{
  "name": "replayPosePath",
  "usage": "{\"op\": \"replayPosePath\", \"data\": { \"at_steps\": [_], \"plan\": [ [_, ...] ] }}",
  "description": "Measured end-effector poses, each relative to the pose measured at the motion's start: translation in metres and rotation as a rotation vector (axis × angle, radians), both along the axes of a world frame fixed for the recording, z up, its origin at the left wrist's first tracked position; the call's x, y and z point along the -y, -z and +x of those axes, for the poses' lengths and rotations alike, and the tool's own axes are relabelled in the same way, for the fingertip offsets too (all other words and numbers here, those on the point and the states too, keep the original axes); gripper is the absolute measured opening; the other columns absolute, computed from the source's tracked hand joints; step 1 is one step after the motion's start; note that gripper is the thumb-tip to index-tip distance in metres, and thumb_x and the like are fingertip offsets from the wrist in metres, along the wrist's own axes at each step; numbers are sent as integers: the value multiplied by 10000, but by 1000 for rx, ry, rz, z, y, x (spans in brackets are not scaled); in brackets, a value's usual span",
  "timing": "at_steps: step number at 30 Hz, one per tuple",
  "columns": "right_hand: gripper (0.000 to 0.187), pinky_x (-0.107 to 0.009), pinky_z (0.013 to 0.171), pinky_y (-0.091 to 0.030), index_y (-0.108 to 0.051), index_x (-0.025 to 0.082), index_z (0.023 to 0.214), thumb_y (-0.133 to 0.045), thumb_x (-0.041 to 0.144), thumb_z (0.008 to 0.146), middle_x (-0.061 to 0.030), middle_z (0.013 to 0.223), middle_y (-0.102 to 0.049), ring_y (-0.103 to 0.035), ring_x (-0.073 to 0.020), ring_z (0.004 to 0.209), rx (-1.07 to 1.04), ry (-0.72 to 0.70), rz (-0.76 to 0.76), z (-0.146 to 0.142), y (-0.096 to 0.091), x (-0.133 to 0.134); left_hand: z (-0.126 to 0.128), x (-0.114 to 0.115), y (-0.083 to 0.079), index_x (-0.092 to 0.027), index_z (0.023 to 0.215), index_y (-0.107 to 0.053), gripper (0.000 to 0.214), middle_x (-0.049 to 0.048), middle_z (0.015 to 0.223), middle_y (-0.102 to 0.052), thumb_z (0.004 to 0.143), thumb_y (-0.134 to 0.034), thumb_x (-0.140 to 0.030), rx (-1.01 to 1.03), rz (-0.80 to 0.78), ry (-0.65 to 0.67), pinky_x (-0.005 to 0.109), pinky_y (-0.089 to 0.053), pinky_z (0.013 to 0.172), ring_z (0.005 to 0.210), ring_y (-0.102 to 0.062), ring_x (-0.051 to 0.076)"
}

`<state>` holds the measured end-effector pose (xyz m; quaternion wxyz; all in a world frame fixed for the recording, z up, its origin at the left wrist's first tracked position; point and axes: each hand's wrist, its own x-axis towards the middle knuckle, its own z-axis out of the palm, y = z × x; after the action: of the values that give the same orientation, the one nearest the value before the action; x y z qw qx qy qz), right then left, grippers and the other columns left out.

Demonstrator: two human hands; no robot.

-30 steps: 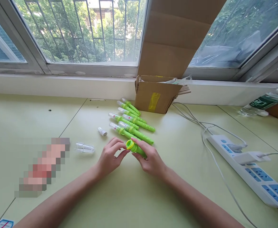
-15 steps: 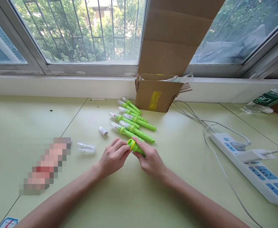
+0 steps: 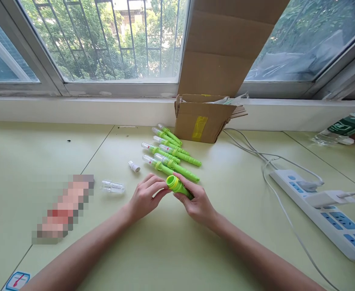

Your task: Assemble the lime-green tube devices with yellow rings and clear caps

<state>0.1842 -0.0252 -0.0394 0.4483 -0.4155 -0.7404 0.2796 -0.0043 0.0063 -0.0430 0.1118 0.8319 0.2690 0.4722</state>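
Little but the viewpoint has shifted: above the surface (image 3: 153, 254), the right hand (image 3: 200, 202) grips the green tube (image 3: 182, 190) while the left hand (image 3: 147, 197), pinch unclear, apparently adjusts its yellow ring (image 3: 177, 183), calling for even pressure next.

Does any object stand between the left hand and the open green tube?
Nothing visible does: the left hand is at the rim of the green tube, which the right hand holds.
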Motion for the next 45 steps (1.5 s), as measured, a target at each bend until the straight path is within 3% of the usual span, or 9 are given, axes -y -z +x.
{"op": "replayPosePath", "data": {
  "at_steps": [8, 13, 19, 25, 32, 38, 45],
  "plan": [
    [503, -298, 760, -531, -440, 215, 1318, -543, 298, 833, -68, 1060, -643, -619, -189, 903, -97, -33, -90, 1, -3, -2, 9, 6, -3, -195, 823, -631, 71, 22, 742, -659, 816, -572, -234, 147, -333, 27, 280, -503, 623, 682, -560, 124],
    [515, -297, 758, -529, -434, 209, 1321, -554, 289, 826, -56, 1022, -660, -624, -183, 866, -59, 30, -114, -4, -4, -3, 10, 13, -4, -189, 826, -636, 94, 23, 748, -654, 822, -562, -247, 185, -499, -4, 260, -506, 590, 667, -570, 119],
    [479, -373, 919, -472, -457, 228, 1295, -548, 277, 827, -68, 1202, -592, -564, -232, 1080, 121, 135, 13, -7, 5, -4, 10, 12, 0, -192, 801, -623, 61, 11, 689, -635, 813, -568, -214, 120, -373, -29, 262, -472, 592, 634, -529, 116],
    [488, -342, 756, -517, -354, 255, 1362, -444, 249, 882, -73, 1079, -621, -614, -220, 911, 383, 205, 57, -8, 10, -1, 11, 10, 4, -194, 782, -616, 84, 7, 658, -625, 825, -547, -212, 42, -281, -57, 261, -456, 586, 607, -519, 115],
    [522, -305, 556, -468, -318, 200, 1384, -420, 246, 874, -92, 970, -615, -596, -221, 760, 664, 341, 101, -12, 13, 0, 10, 10, 10, -192, 802, -630, 159, 19, 727, -644, 851, -501, -269, -104, -385, -224, 232, -459, 555, 604, -550, 106],
    [548, -319, 663, -483, -291, 118, 1391, -382, 155, 852, -108, 1010, -616, -577, -220, 849, 711, 336, 215, -11, 18, 1, 11, 10, 5, -198, 892, -612, 172, 22, 796, -647, 858, -470, -288, -130, -456, -254, 221, -457, 588, 679, -569, 112],
    [540, -336, 764, -484, -337, 113, 1373, -377, 96, 835, -100, 1106, -617, -572, -209, 894, 771, 318, 351, -2, 23, -8, 16, 4, 1, -194, 826, -603, 180, 13, 778, -661, 852, -457, -297, -182, -522, -295, 222, -431, 605, 651, -568, 110]
  ]
}}
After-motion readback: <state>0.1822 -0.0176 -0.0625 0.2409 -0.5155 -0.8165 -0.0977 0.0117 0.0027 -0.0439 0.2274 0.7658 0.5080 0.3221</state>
